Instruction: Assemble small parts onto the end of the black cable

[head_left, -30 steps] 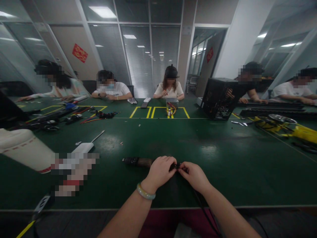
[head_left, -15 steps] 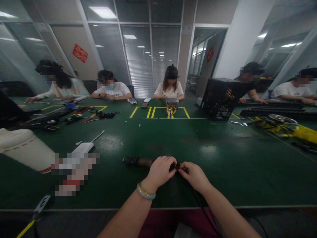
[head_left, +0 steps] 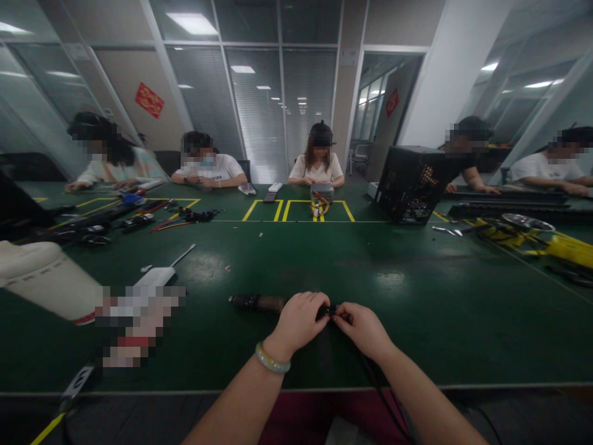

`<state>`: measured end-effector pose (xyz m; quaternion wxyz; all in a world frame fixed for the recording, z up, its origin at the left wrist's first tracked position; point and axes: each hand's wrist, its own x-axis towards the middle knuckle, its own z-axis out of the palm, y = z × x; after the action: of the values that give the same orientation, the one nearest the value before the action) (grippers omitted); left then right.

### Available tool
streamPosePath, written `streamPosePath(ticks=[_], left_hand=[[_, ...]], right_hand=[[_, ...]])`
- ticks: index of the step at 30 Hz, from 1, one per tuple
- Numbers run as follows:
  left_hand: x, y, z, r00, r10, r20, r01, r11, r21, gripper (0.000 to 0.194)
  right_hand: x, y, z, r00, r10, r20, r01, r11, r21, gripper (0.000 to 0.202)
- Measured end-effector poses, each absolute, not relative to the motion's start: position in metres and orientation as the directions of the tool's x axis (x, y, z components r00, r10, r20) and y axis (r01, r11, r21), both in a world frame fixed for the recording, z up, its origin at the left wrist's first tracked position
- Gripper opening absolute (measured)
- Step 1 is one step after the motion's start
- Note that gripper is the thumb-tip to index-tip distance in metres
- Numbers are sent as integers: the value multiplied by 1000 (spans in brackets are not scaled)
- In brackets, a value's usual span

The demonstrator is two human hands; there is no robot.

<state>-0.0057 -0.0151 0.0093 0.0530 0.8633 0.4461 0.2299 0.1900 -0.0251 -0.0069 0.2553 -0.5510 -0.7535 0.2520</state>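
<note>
A dark, tube-shaped electric screwdriver (head_left: 266,303) lies sideways on the green table, its narrow tip to the left. My left hand (head_left: 303,318) is closed round its right end, with a pale bangle on the wrist. Close beside it, my right hand (head_left: 364,327) pinches a small dark part at the end of a black cable (head_left: 373,374) between thumb and fingers. The cable runs down past my right forearm and over the table's front edge. Fingers hide most of the spot where cable and tool meet.
A white cup (head_left: 50,278) stands at left beside a white device (head_left: 155,279) with a rod. Cables (head_left: 199,214), a black computer case (head_left: 407,185) and yellow parts (head_left: 572,247) lie farther off. Several people sit across the table (head_left: 463,321).
My hands and the tool have hardly moved. Across the table, the person at far left has drawn a hand slightly inward, and the middle person's hands have shifted a little.
</note>
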Motion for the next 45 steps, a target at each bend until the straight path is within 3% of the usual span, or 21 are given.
streamPosePath(ticks=[9, 15, 25, 31, 45], left_hand=[[-6, -14, 11, 567, 749, 343, 697, -658, 285, 10], [-6, -14, 9, 513, 786, 345, 734, -610, 297, 18], [-7, -14, 12, 570, 749, 337, 694, -659, 290, 8], [-7, -14, 8, 518, 780, 351, 728, -618, 297, 19], [-7, -13, 10, 558, 755, 343, 699, -651, 296, 10]], right_hand=[[191, -24, -8, -282, 950, 131, 691, 296, -660, 13], [190, -25, -7, -268, 957, 114, 707, 275, -651, 13], [190, -24, -7, -283, 950, 128, 703, 297, -646, 13], [190, -24, -8, -274, 954, 124, 711, 288, -641, 13], [190, -25, -8, -281, 951, 130, 703, 297, -646, 13]])
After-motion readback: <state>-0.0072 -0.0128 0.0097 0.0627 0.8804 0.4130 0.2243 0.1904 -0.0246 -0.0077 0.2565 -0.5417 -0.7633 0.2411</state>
